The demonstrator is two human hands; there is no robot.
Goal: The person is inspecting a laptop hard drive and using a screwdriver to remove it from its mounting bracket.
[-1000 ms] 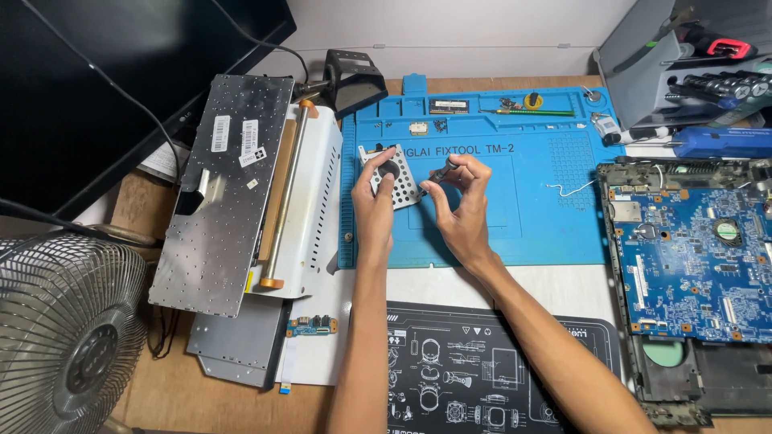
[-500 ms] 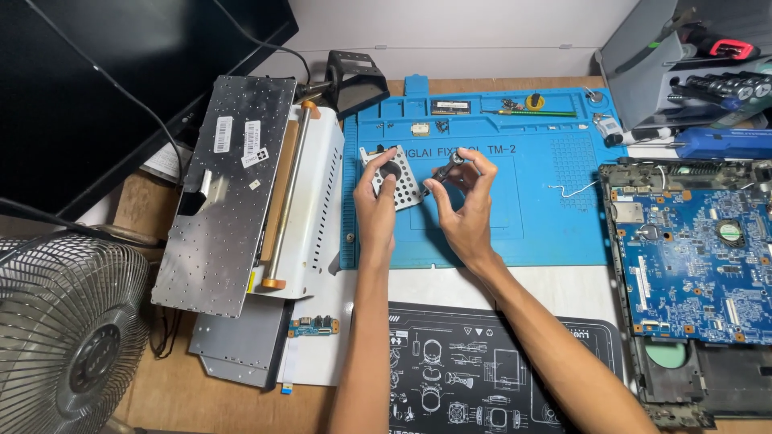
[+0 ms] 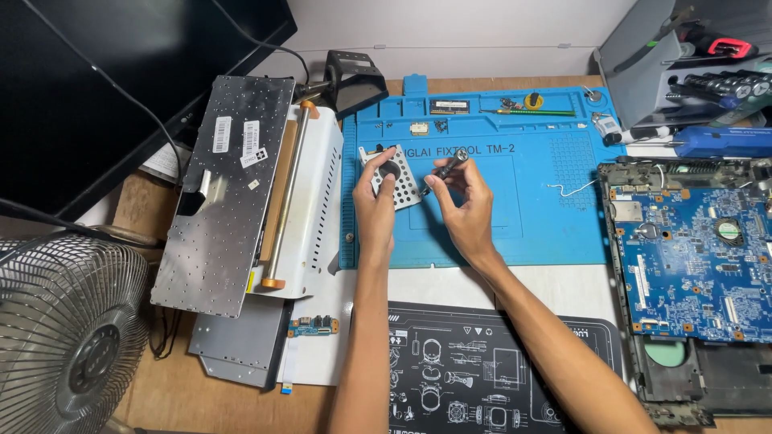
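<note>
My left hand (image 3: 376, 201) holds a small perforated metal bracket (image 3: 396, 178) tilted above the blue repair mat (image 3: 515, 217). My right hand (image 3: 465, 202) grips a small dark screwdriver (image 3: 447, 169), its tip angled toward the bracket's right edge. Both hands hover close together over the mat's left half.
A keyboard lying face down (image 3: 221, 189) rests on a white metal panel (image 3: 310, 209) at left. A blue laptop motherboard (image 3: 691, 257) lies at right in its casing. A fan (image 3: 64, 337) stands at bottom left, a black printed mat (image 3: 482, 370) in front, a tool rack (image 3: 700, 56) at back right.
The right hand with the screwdriver has shifted slightly closer to the bracket. The left hand keeps the bracket in about the same place.
</note>
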